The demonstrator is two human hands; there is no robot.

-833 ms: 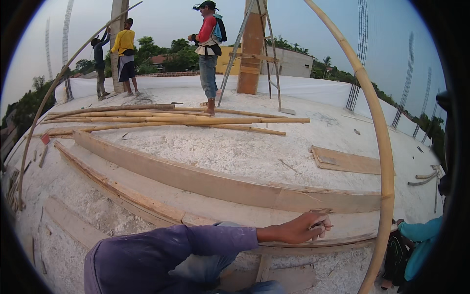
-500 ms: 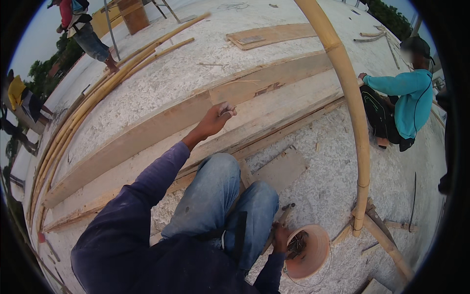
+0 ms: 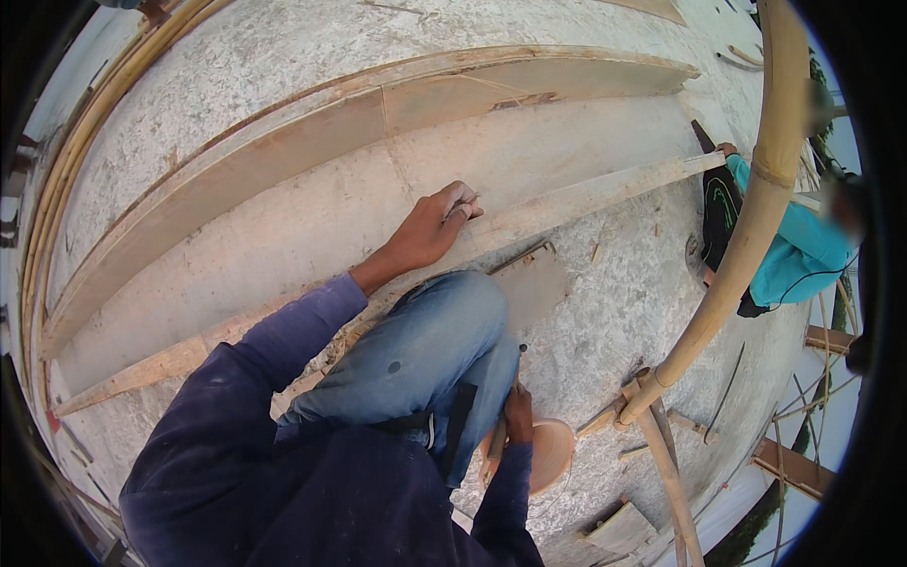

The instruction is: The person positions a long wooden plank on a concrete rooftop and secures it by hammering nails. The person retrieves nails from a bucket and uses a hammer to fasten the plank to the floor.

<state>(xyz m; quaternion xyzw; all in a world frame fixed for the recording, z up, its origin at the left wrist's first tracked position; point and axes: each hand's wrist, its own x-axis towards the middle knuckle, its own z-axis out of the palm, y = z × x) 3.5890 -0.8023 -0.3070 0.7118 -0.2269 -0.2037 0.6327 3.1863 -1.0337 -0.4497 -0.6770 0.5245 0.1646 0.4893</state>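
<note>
My left hand (image 3: 433, 229) is closed in a pinch over the long wooden trough-like form (image 3: 312, 213). Thin greyish pieces that look like nails show at its fingertips. Low beside my right knee, my right hand (image 3: 519, 414) is wrapped round the wooden handle of a hammer (image 3: 516, 380); its small dark head points away from me, partly hidden by my knee. An orange-pink bucket (image 3: 553, 454) stands just right of that hand, partly covered by my hand and sleeve, its contents hidden.
A thick bamboo pole (image 3: 746, 246) rises at the right, joined to other poles at its foot. Beyond it a co-worker in a teal top (image 3: 798, 250) rests a hand on the form's far end. Long bamboo poles (image 3: 71, 161) lie at the left. A flat board (image 3: 534, 288) is beyond my knees.
My view has turned down and to the right. The left hand is now lower over the form. My right hand with the hammer has come in front of the bucket.
</note>
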